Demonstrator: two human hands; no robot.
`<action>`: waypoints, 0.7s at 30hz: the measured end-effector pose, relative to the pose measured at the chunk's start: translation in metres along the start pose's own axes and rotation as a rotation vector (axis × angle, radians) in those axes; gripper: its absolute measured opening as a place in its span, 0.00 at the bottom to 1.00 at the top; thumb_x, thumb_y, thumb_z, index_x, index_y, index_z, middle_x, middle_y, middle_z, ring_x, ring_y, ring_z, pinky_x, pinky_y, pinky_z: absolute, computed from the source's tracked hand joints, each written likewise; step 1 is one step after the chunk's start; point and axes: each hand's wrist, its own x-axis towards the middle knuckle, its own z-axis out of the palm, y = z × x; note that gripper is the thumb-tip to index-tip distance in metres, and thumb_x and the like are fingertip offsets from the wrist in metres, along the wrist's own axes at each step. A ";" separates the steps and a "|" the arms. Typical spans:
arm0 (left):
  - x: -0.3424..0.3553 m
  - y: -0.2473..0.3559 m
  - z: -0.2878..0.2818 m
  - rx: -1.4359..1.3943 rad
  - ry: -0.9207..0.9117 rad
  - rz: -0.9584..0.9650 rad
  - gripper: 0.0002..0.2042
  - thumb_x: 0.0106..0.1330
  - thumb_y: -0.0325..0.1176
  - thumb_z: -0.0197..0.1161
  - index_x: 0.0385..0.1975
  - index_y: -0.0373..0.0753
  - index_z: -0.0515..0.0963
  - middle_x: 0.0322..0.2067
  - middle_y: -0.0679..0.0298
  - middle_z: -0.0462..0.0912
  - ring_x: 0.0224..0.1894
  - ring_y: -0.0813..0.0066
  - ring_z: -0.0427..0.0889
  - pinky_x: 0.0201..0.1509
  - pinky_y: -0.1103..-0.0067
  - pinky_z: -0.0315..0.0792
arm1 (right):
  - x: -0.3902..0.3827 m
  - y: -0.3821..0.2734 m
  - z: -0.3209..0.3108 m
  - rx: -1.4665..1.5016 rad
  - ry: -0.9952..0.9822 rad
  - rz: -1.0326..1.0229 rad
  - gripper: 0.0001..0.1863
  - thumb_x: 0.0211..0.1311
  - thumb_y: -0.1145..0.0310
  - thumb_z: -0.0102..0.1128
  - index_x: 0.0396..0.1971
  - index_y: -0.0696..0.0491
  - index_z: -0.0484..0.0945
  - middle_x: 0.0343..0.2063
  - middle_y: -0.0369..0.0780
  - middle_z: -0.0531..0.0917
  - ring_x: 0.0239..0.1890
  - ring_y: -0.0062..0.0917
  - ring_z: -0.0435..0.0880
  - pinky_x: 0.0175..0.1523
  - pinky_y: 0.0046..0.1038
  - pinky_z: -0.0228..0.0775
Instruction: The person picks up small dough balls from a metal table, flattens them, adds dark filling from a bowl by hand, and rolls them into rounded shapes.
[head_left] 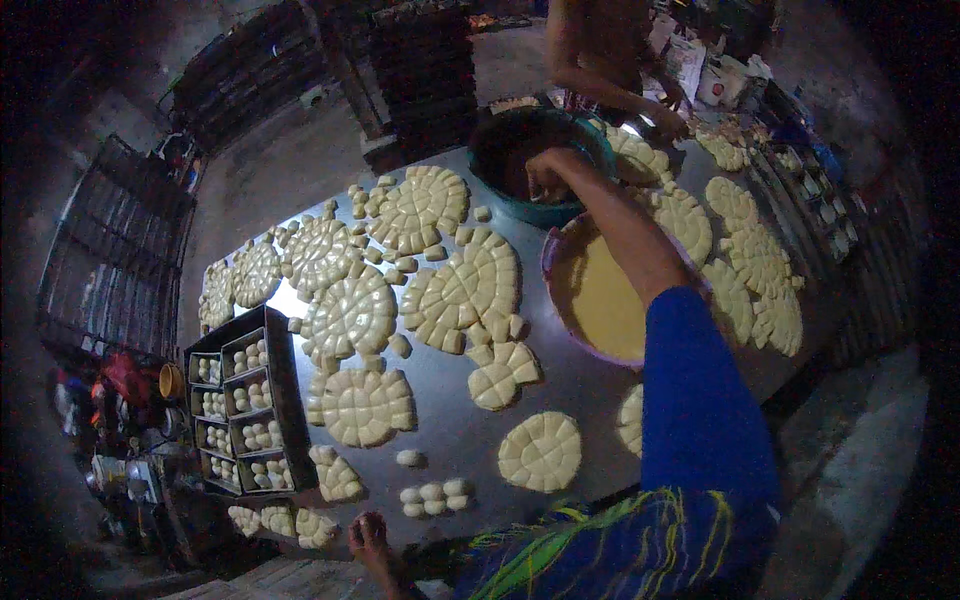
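My right hand [548,178] reaches far across the table into a dark green tub [592,150]. Its fingers point down and are pressed together; whatever they hold is hidden in the shadow inside. Under my right forearm stands a pink-rimmed basin [590,290] of pale yellow contents. By the table's near edge, my left hand [369,533] is curled closed, and I cannot see into its grip. Close to it lie a short double row of small dough balls [435,497] and a scored dough piece [336,474]. A round, segmented dough disc [540,452] sits right of them.
Several segmented dough discs [348,312] cover the metal table [450,395]. A dark rack of loaf pans [240,400] holding dough balls stands at the left edge. Across the table, another person's arm [630,100] extends near more dough. Stacked dark trays [425,75] rise behind.
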 end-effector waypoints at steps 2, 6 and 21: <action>-0.002 0.002 0.005 0.031 0.028 -0.030 0.07 0.70 0.33 0.57 0.37 0.34 0.76 0.32 0.63 0.79 0.34 0.77 0.76 0.39 0.81 0.71 | 0.000 -0.004 -0.001 0.022 -0.080 0.017 0.18 0.54 0.71 0.67 0.47 0.40 0.84 0.43 0.38 0.86 0.39 0.28 0.85 0.43 0.34 0.78; -0.003 0.018 0.038 0.074 0.005 -0.046 0.08 0.70 0.33 0.57 0.38 0.34 0.76 0.32 0.63 0.79 0.34 0.76 0.77 0.40 0.80 0.72 | -0.001 0.000 -0.006 0.011 -0.175 0.021 0.20 0.56 0.73 0.66 0.50 0.41 0.83 0.43 0.37 0.86 0.40 0.26 0.84 0.45 0.32 0.78; 0.001 0.017 0.046 -0.108 -0.111 -0.032 0.08 0.70 0.34 0.58 0.40 0.35 0.76 0.35 0.62 0.79 0.39 0.73 0.79 0.45 0.77 0.75 | -0.059 0.014 -0.018 0.196 -0.088 -0.403 0.16 0.57 0.72 0.63 0.48 0.51 0.82 0.38 0.33 0.85 0.38 0.19 0.80 0.44 0.26 0.74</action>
